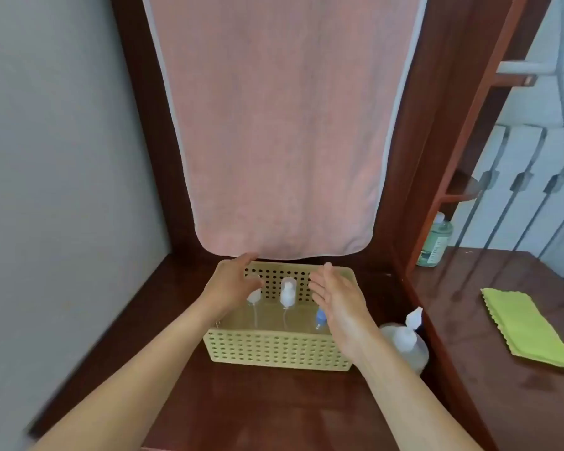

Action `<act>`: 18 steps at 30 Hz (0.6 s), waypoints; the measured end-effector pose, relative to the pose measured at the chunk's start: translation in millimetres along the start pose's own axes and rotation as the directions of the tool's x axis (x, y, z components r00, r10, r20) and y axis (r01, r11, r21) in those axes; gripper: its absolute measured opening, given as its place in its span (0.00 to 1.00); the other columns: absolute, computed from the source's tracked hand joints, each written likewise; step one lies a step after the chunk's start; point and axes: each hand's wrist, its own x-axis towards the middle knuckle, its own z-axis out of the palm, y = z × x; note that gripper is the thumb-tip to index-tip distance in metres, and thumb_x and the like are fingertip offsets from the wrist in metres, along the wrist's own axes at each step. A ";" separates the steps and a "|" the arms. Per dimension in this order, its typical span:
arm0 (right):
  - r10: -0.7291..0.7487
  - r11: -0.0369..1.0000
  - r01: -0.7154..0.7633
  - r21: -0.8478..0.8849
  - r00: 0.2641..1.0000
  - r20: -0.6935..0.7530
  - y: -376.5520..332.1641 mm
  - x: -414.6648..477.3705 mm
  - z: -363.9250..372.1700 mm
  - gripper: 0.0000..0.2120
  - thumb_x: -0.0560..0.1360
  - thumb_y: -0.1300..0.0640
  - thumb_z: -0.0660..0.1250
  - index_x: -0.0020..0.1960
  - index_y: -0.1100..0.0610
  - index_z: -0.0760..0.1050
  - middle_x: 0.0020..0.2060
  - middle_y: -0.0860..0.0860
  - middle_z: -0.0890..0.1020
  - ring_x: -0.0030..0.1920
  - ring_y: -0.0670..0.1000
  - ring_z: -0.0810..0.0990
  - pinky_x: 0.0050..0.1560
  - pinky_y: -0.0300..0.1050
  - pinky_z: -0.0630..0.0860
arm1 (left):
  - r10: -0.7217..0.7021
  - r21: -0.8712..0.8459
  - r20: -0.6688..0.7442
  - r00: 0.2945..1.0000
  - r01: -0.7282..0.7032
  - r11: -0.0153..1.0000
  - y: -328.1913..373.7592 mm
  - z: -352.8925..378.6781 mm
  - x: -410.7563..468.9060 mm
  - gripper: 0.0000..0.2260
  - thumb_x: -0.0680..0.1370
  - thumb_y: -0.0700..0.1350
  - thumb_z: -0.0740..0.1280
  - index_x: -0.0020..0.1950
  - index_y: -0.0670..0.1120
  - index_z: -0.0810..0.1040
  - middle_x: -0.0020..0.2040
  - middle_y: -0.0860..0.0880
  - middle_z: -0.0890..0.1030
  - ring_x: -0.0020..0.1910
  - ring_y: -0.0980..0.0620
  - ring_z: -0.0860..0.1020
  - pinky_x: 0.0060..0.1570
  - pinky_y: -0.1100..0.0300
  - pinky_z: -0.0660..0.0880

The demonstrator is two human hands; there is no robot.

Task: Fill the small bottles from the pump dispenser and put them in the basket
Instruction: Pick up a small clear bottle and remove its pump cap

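Left hand [232,283] and right hand [336,302] hang over the basket [274,349] on a dark wooden counter [274,405], with bare forearms reaching in from the lower corners of the frame. Above the basket's rear left corner, the left hand is palm down, its fingers loosely stretched toward the back rim. Its thumb points right, just above the white cap of the left bottle [254,297]. It grips nothing, though blur softens its outline. Over the basket's right half, the right hand stands on edge with the palm facing left and the fingers straight and close together, likewise empty.

Three small clear bottles stand upright in a row inside the cream, perforated basket. The left bottle has a white cap and the middle bottle [288,292] a white pump top. The right bottle [321,315] has a blue cap and is partly hidden behind the right hand. How full they are cannot be told.

Just beside the basket's right end stands the dispenser [404,345], clear with a white pump head, partly behind the right wrist. A pink towel [274,125] hangs behind, its hem just above the basket's rear rim. Farther right, a green cloth [528,323] lies flat on a second wooden surface, and a green bottle [435,242] stands at its back edge.
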 end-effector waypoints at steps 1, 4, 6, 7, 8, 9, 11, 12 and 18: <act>-0.011 1.000 0.011 0.014 1.000 -0.006 3.0 -0.5 -1.3 0.27 0.80 0.44 0.56 0.73 0.60 0.63 0.69 0.55 0.71 0.68 0.51 0.70 0.73 0.51 0.62 | 0.007 0.054 -0.002 1.000 -0.007 0.999 0.4 -0.5 1.4 0.26 0.76 0.43 0.67 0.73 0.51 0.66 0.70 0.48 0.70 0.53 0.53 0.73 0.51 0.60 0.69; -0.037 0.999 0.037 -0.011 0.999 -0.032 10.6 -13.3 -0.4 0.26 0.80 0.44 0.57 0.71 0.59 0.66 0.67 0.54 0.73 0.67 0.52 0.71 0.72 0.51 0.63 | 0.018 0.181 0.011 1.000 -0.020 0.983 -6.9 -1.8 4.3 0.26 0.74 0.41 0.68 0.71 0.51 0.68 0.67 0.47 0.73 0.61 0.48 0.74 0.59 0.54 0.73; -0.026 0.999 0.024 -0.025 0.998 -0.061 16.3 -19.4 0.2 0.25 0.80 0.44 0.57 0.71 0.59 0.66 0.67 0.54 0.73 0.66 0.51 0.72 0.72 0.51 0.64 | -0.002 0.218 0.034 0.999 -0.005 0.976 -13.0 0.7 6.3 0.24 0.73 0.41 0.69 0.68 0.51 0.72 0.62 0.47 0.76 0.58 0.47 0.76 0.57 0.53 0.75; -0.028 0.999 0.026 -0.032 0.997 -0.070 17.1 -22.9 0.6 0.25 0.80 0.44 0.57 0.71 0.58 0.66 0.66 0.54 0.74 0.66 0.51 0.73 0.72 0.51 0.64 | 0.005 0.240 0.037 0.999 -0.014 0.971 -15.0 1.4 6.5 0.21 0.71 0.40 0.70 0.64 0.52 0.75 0.59 0.48 0.78 0.54 0.48 0.77 0.53 0.53 0.76; -0.031 0.999 0.029 -0.037 0.997 -0.069 17.3 -25.7 0.5 0.25 0.80 0.44 0.57 0.71 0.58 0.66 0.66 0.54 0.74 0.65 0.51 0.73 0.71 0.51 0.65 | 0.027 0.269 0.034 0.999 -0.035 0.963 -15.1 1.9 6.1 0.18 0.69 0.41 0.70 0.57 0.54 0.77 0.54 0.49 0.79 0.50 0.50 0.78 0.49 0.52 0.78; -0.041 0.998 0.038 -0.050 0.996 -0.077 18.0 -26.9 -0.2 0.24 0.80 0.45 0.57 0.71 0.58 0.67 0.65 0.54 0.75 0.64 0.51 0.74 0.71 0.51 0.65 | 0.037 0.285 0.027 0.999 -0.043 0.958 -16.3 3.1 6.8 0.15 0.67 0.41 0.69 0.50 0.56 0.78 0.50 0.50 0.80 0.45 0.52 0.78 0.46 0.52 0.79; -0.051 0.996 0.045 -0.075 0.995 -0.084 18.7 -30.2 -0.4 0.21 0.81 0.47 0.57 0.69 0.57 0.68 0.62 0.53 0.76 0.62 0.51 0.75 0.70 0.51 0.67 | 0.058 0.266 0.026 0.998 -0.063 0.962 -19.1 6.8 7.9 0.14 0.66 0.39 0.69 0.45 0.56 0.77 0.46 0.51 0.79 0.40 0.54 0.76 0.37 0.56 0.78; -0.059 0.995 0.051 -0.085 0.994 -0.087 18.7 -32.6 0.5 0.19 0.81 0.47 0.57 0.67 0.56 0.69 0.61 0.52 0.77 0.61 0.51 0.76 0.69 0.51 0.67 | 0.066 0.260 0.030 0.997 -0.071 0.963 -19.3 8.3 7.4 0.14 0.67 0.38 0.69 0.49 0.53 0.77 0.45 0.52 0.77 0.39 0.54 0.75 0.33 0.60 0.74; -0.098 0.985 0.085 -0.152 0.992 -0.076 22.9 -41.9 6.2 0.08 0.81 0.49 0.58 0.58 0.48 0.72 0.57 0.49 0.78 0.56 0.47 0.78 0.66 0.49 0.71 | 0.088 0.197 -0.021 0.996 -0.083 0.977 -19.3 10.0 4.6 0.11 0.72 0.37 0.68 0.53 0.44 0.75 0.40 0.55 0.74 0.38 0.55 0.74 0.33 0.61 0.72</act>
